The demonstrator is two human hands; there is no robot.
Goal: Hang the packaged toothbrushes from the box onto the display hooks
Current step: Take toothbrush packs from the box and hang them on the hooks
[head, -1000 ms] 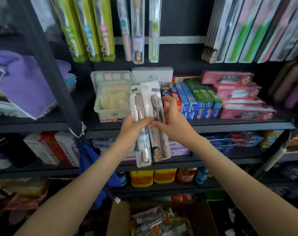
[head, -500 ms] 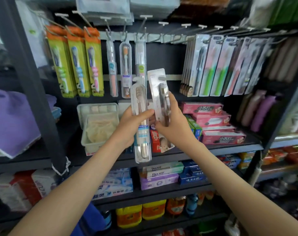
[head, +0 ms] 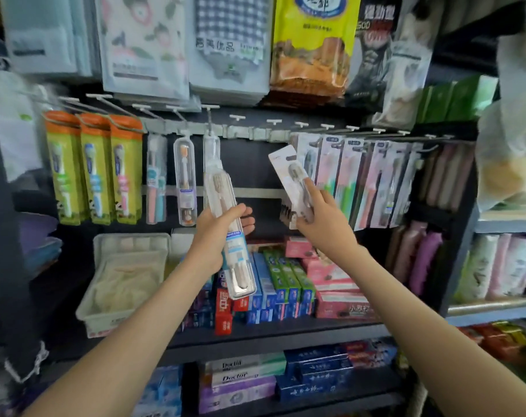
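Both arms reach up toward the rack. The left hand (head: 215, 239) holds a clear-cased toothbrush pack (head: 240, 266) around its middle, thumb across the front and fingers (head: 247, 224) curled round behind it. The case leans, top end up and to the left, bottom end hanging in front of the toothpaste boxes (head: 285, 284) on the shelf (head: 285, 332). Its top sits just under another clear case (head: 212, 152) that already hangs from a hook; whether the two touch I cannot tell.

The right hand (head: 326, 227) pinches a flat carded toothbrush pack (head: 287, 171) by its lower half, fingers clamped on the card with one lying along its front. The card tilts too, top corner to the left, and its hang slot shows free, on no peg. It is held just in front of the leftmost of the pink and green carded packs (head: 346, 179) crowded on the right-hand hooks.

Above both runs the row of display hooks (head: 237, 117), several of the middle ones bare with white tips. Further left hang a rounded clear case (head: 185, 179) and three yellow-green packs with orange tops (head: 96, 170). A white basket (head: 129, 242) stands on the shelf below them, beside the toothpaste.
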